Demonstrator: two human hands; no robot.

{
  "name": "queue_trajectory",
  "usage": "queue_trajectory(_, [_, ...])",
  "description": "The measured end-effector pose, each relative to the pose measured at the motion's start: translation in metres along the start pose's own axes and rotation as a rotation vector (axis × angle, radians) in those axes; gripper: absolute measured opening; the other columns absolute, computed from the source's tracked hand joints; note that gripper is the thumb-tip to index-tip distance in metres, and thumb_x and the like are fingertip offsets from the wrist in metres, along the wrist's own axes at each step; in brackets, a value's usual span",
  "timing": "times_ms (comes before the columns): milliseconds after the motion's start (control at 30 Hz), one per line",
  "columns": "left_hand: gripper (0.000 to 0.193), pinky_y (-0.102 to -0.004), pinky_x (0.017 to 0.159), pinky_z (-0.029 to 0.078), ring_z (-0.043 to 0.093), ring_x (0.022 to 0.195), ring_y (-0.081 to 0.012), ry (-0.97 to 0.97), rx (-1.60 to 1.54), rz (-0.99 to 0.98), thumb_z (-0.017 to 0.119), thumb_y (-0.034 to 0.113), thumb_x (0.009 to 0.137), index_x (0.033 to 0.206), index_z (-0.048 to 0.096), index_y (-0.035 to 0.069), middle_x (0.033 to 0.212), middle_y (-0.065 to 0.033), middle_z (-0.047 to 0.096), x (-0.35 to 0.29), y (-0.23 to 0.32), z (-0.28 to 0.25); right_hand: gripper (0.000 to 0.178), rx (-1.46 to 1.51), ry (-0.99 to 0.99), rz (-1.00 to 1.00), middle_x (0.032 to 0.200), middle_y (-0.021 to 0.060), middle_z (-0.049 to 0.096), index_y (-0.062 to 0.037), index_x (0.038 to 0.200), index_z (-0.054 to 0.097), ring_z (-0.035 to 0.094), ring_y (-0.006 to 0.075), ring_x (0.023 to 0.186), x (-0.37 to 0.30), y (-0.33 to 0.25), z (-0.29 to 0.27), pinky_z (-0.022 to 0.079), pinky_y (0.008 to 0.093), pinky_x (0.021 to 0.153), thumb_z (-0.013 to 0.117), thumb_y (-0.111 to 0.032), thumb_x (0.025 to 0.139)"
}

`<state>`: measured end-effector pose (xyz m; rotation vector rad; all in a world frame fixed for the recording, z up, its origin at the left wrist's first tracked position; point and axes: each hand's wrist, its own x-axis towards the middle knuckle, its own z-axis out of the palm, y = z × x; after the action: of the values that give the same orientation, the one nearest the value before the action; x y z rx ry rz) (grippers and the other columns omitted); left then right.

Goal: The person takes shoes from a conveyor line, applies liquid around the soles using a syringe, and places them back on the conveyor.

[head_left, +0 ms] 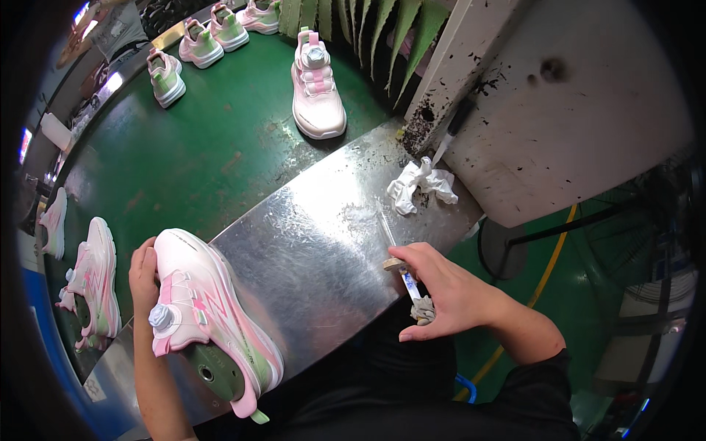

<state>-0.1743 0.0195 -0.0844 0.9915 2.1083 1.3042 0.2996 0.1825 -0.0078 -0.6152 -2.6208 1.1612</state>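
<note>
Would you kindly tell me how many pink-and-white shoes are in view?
8 are visible: one beside the left hand, two toward the left edge, four at upper left, one near the green strips. More may be hidden behind those strips.

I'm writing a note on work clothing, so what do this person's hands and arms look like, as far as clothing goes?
The left hand and right hand show no gloves. The right forearm is bare up to a black sleeve ending near the elbow. The left forearm shows no sleeve within view.
</note>
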Motion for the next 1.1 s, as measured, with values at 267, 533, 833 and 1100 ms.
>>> queue_trajectory(267, [0.045,-0.0405,0.088,0.046,0.053,0.106,-0.0298,-0.408,-0.508,-0.554,0.051,0.022,0.091,0.128,0.041,-0.003,0.125,-0.0161,0.049,0.013,-0.012,-0.009,0.097,-0.018,-0.213,-0.014,0.114,0.0167,0.046,0.0,0.139,0.028,0.049,0.032,0.101,0.001,-0.004,-0.025,0.043,0.0375,0.09,0.08,-0.04,0.067])
queue_trajectory(533, [0.051,-0.0316,0.064,0.053,0.064,0.073,-0.0202,-0.185,-0.505,-0.407,0.045,0.045,0.094,0.1,0.06,-0.003,0.088,-0.0125,0.064,-0.03,0.093,0.052,0.099,0.172,0.109,-0.131,0.123,0.0183,0.042,-0.0028,0.14,0.026,0.045,0.033,0.111,0.014,0.025,-0.017,0.036,0.0406,0.099,0.079,-0.044,0.067])
queue_trajectory(833, [0.056,-0.036,0.063,0.054,0.064,0.067,-0.0224,-0.04,-0.456,-0.423,0.044,0.053,0.091,0.094,0.059,-0.001,0.081,-0.0132,0.063,-0.037,0.101,0.061,0.097,-0.354,0.185,-0.211,0.116,0.0171,0.044,-0.0061,0.137,0.034,0.047,0.0353,0.106,0.028,0.048,-0.02,0.033,0.0516,0.101,0.078,-0.045,0.062])
queue_trajectory(1100, [0.052,-0.0375,0.063,0.055,0.065,0.067,-0.0238,-0.084,-0.595,-0.462,0.051,0.05,0.088,0.093,0.058,-0.001,0.081,-0.0143,0.064,-0.037,0.101,0.057,0.101,-0.195,0.097,-0.147,0.114,0.0173,0.044,-0.0005,0.138,0.03,0.049,0.0346,0.1,0.005,0.013,-0.028,0.038,0.0432,0.093,0.078,-0.049,0.064])
